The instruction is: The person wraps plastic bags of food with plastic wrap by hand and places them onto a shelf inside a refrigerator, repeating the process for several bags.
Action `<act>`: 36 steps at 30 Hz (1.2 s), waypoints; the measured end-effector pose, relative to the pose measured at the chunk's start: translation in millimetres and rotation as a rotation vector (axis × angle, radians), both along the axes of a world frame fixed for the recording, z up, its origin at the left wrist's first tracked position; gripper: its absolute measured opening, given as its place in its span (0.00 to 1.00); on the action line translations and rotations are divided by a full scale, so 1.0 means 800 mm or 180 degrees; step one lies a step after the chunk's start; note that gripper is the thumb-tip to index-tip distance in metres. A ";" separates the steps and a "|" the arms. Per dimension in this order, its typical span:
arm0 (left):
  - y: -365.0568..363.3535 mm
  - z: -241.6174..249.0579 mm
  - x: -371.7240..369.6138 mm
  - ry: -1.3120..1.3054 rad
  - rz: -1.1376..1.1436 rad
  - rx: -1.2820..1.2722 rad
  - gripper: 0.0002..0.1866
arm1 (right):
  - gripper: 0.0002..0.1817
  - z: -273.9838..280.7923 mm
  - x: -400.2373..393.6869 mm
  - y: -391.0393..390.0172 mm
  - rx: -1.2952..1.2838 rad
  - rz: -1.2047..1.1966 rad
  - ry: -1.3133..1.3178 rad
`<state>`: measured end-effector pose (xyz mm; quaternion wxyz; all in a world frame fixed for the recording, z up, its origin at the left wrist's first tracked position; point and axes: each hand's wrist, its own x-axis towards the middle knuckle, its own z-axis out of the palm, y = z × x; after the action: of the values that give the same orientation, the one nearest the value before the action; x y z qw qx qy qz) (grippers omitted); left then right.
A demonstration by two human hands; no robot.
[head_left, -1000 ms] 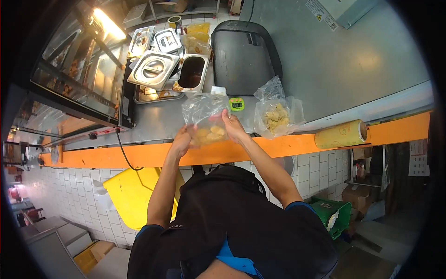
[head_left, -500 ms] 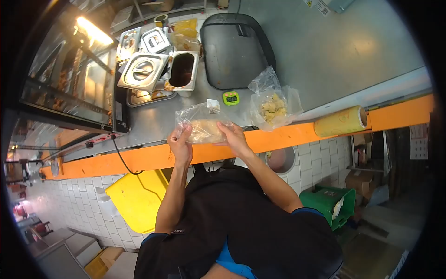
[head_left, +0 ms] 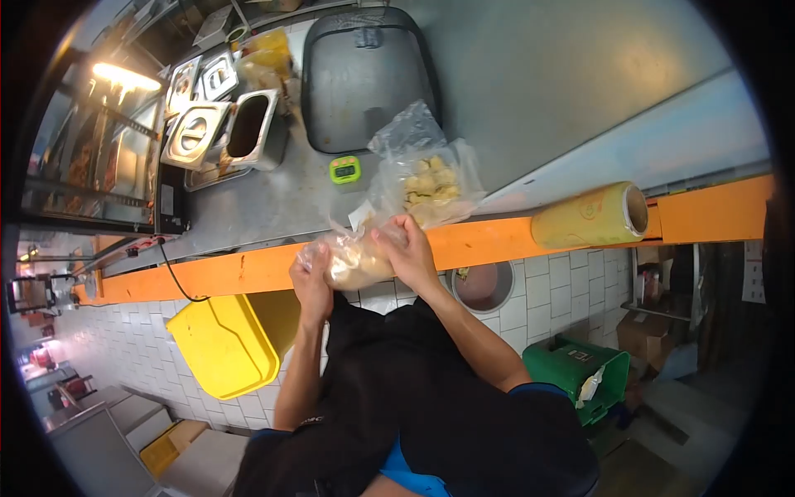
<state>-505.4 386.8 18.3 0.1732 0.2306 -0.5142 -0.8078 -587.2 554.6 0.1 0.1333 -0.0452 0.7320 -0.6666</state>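
So the person is gripping a clear plastic bag point(head_left: 358, 267) with both hands, left hand point(head_left: 313, 282) on one side and right hand point(head_left: 410, 255) on the other. The hands are staying apart, with the bag bridging the gap, and it's sitting right at the orange edge point(head_left: 484, 248) of the worktop point(head_left: 290, 199). Its long axis is running roughly side to side, hand to hand. The film is looking thin, shiny and crinkled, and something pale and lumpy is bulging inside (can't tell what, the glare is washing it out).

A second bag point(head_left: 431, 189) is lying just past the right hand, ahead and to the right, so that hand is clearly the nearer one. It's holding chunky yellowish pieces, with loose, cloudy film spreading around them. Further right, a smooth yellowish roll point(head_left: 584, 217) is resting along the edge.

Past that, a little green timer point(head_left: 344, 170) is sitting on the dull grey metal. Farther out, a deep steel pan point(head_left: 263, 137) is gleaming on the left, and a dark, round-cornered tray point(head_left: 368, 91) is lying flat behind the timer.
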 end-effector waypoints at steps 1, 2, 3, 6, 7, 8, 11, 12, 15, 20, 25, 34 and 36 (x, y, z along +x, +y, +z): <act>0.026 0.001 0.001 -0.0251 0.0269 -0.0026 0.09 | 0.18 -0.018 0.004 0.017 0.0074 -0.0140 0.0243; 0.045 0.005 0.007 -0.0417 0.0251 -0.0304 0.08 | 0.22 -0.026 0.007 0.026 0.0110 -0.0255 0.0503; 0.062 0.011 0.012 -0.0644 0.0203 -0.0899 0.07 | 0.22 -0.014 0.007 0.050 0.0019 0.0399 -0.0178; 0.087 -0.021 0.030 -0.0177 0.0240 -0.0002 0.03 | 0.19 0.046 0.008 0.108 -0.0445 0.1255 -0.1329; 0.094 -0.022 0.029 0.0191 0.0229 0.0238 0.09 | 0.17 0.057 0.008 0.118 -0.0040 0.1293 -0.0571; 0.097 0.004 0.033 -0.0019 -0.0145 0.0746 0.20 | 0.15 0.066 0.009 0.123 0.0334 0.1246 0.0199; 0.083 0.011 0.038 -0.0481 -0.0575 0.0952 0.26 | 0.09 0.098 -0.004 0.136 0.0203 0.1240 0.0199; 0.078 0.019 0.049 -0.0726 -0.1302 0.1819 0.27 | 0.09 0.093 -0.003 0.143 0.0196 0.1338 0.0251; 0.092 0.027 0.056 -0.0555 -0.1457 0.2462 0.29 | 0.07 0.101 -0.014 0.136 0.0003 0.1807 0.1637; 0.099 -0.040 0.056 0.0670 -0.0087 0.1065 0.07 | 0.11 0.083 -0.021 0.116 -0.0418 0.1476 -0.1225; 0.120 0.080 0.038 0.1464 0.0394 0.0303 0.13 | 0.09 0.124 0.001 0.118 -0.1708 0.1633 0.0020; 0.134 0.166 0.044 0.2267 -0.0074 -0.1197 0.06 | 0.09 0.136 -0.006 0.127 -0.2882 0.1893 0.0815; 0.133 0.161 0.046 0.2291 -0.0255 -0.1326 0.06 | 0.09 0.134 -0.001 0.134 -0.2965 0.1829 0.0440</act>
<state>-468.5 493.4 147.3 0.3532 -0.1265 -0.5818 -0.7216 -587.8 661.8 107.2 0.2274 -0.3410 0.3249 -0.8523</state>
